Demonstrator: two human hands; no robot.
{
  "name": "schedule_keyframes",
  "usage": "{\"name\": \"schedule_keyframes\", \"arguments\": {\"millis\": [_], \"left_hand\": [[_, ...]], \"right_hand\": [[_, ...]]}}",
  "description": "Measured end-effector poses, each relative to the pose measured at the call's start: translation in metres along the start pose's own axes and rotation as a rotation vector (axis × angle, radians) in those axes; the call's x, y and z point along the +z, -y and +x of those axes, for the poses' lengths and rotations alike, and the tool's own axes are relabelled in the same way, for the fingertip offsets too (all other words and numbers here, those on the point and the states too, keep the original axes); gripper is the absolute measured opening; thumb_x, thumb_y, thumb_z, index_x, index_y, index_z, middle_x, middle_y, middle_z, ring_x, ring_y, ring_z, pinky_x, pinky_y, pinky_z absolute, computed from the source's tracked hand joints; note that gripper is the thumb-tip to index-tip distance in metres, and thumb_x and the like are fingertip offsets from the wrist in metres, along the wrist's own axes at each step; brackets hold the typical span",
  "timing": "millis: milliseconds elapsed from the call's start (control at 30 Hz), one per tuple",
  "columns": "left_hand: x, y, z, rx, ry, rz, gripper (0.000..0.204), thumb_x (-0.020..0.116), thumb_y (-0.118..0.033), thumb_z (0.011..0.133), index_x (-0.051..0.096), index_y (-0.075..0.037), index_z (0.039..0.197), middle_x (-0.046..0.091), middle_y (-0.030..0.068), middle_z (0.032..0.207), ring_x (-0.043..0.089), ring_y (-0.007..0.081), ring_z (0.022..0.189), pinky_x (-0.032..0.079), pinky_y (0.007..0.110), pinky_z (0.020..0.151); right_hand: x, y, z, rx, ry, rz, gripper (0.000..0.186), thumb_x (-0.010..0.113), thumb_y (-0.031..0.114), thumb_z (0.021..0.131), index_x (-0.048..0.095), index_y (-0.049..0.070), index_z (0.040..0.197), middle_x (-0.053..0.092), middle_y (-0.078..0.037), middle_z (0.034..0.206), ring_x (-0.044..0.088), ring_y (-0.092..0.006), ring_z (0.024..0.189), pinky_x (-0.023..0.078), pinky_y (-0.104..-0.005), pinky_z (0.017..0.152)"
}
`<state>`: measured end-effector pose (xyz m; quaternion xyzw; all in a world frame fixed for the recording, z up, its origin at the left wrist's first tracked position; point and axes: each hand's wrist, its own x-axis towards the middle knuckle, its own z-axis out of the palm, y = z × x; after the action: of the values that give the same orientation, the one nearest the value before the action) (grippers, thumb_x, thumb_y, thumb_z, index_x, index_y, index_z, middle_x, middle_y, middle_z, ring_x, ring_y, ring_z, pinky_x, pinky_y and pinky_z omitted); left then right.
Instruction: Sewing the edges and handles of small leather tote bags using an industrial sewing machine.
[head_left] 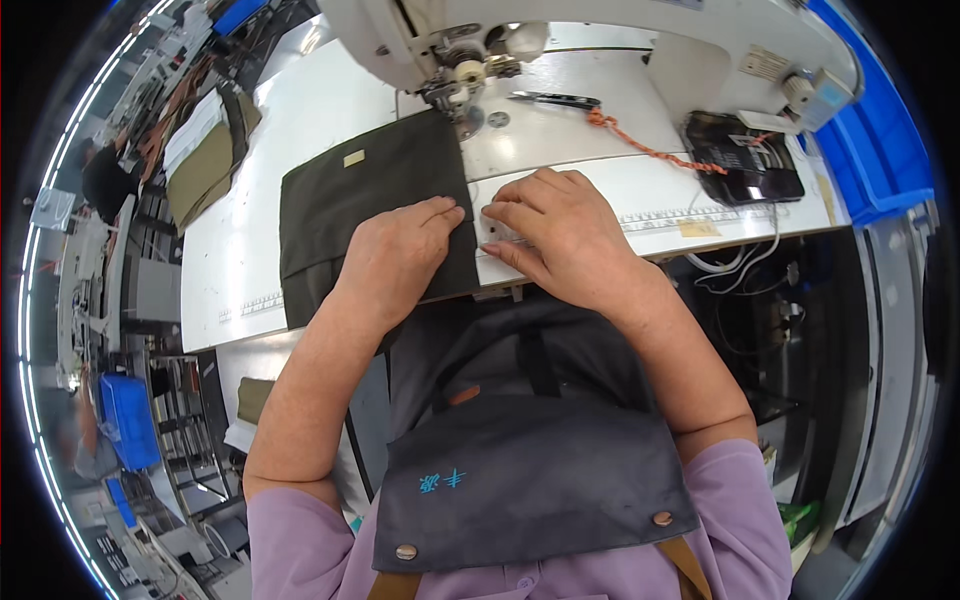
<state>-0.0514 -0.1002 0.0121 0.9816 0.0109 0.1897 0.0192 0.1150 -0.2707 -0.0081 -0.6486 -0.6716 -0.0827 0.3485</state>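
A smooth white sewing table carried one flat dark-olive fabric panel. The left hand pressed it, fingers flat; the right hand lay beside, fingers loosely spread, empty.

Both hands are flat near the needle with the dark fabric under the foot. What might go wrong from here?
1. The right hand has fingertips at the edge of the dark green fabric, in line with the presser foot; they may creep toward the needle as the fabric feeds.
2. The left hand pins only the near part, so the far side may drift and skew the seam.
3. The orange cord by the scissors might snag.
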Motion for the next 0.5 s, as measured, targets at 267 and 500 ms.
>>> {"name": "schedule_keyframes", "arguments": {"millis": [267,500], "left_hand": [[0.0,0.004,0.0,0.024,-0.06,-0.017,0.02,0.074,0.0,0.077,0.071,-0.004,0.097,0.076,0.0075,0.101,0.074,0.0268,0.09,0.061,0.036,0.079],[-0.008,0.003,0.005,0.011,-0.145,-0.074,0.018,0.075,0.002,0.075,0.071,-0.005,0.091,0.076,0.0059,0.094,0.075,0.0268,0.087,0.061,0.036,0.078]], "right_hand": [[0.001,0.002,0.002,0.015,0.041,0.02,0.032,0.08,0.024,0.083,0.072,0.006,0.109,0.068,-0.007,0.111,0.063,-0.0273,0.105,0.048,-0.0415,0.095],[0.003,-0.015,0.013,-0.011,0.022,-0.03,0.038,0.08,0.026,0.082,0.07,0.006,0.113,0.066,-0.007,0.115,0.061,-0.0277,0.109,0.047,-0.0413,0.095]]}}
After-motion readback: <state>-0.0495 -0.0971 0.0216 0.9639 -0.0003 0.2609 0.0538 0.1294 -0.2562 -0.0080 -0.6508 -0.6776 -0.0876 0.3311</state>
